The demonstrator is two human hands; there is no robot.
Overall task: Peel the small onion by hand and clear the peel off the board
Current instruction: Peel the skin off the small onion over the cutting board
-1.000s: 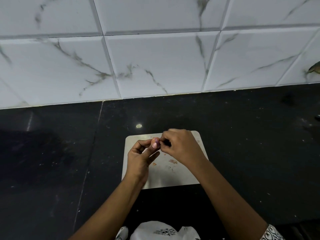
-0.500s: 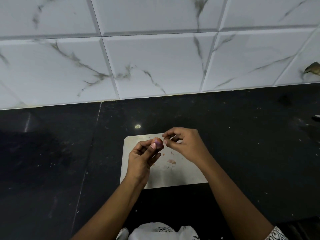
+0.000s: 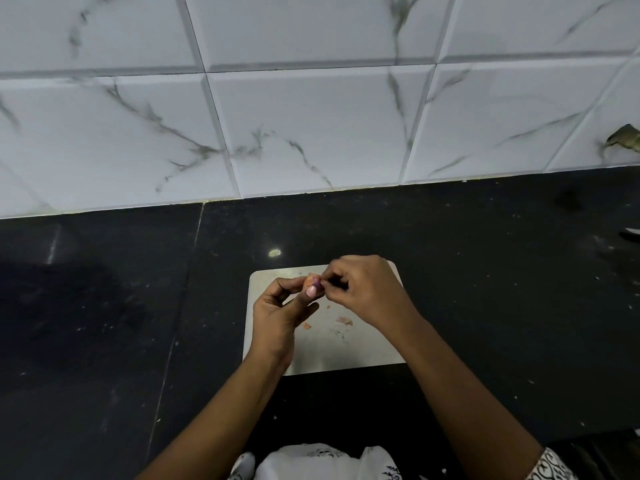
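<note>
My left hand [image 3: 278, 315] pinches the small purple onion [image 3: 316, 282] between thumb and fingertips, a little above the pale cutting board [image 3: 346, 351]. My right hand [image 3: 363, 291] meets it from the right, its curled fingertips pinching at the onion's skin. An orange strip of peel [image 3: 309, 281] sticks up on the onion's left side. Most of the onion is hidden by my fingers. Loose bits of peel [image 3: 344, 320] and a small orange scrap [image 3: 307, 326] lie on the board below my hands.
The board lies on a black stone counter [image 3: 485, 289] in front of a white marble-tiled wall [image 3: 311, 126]. A small object [image 3: 631, 234] sits at the counter's far right edge. White patterned clothing [image 3: 318, 462] shows at the bottom.
My right hand had drawn slightly away from the onion half a second ago; now its fingertips are back on the onion's skin. More peel scraps lie on the board.
</note>
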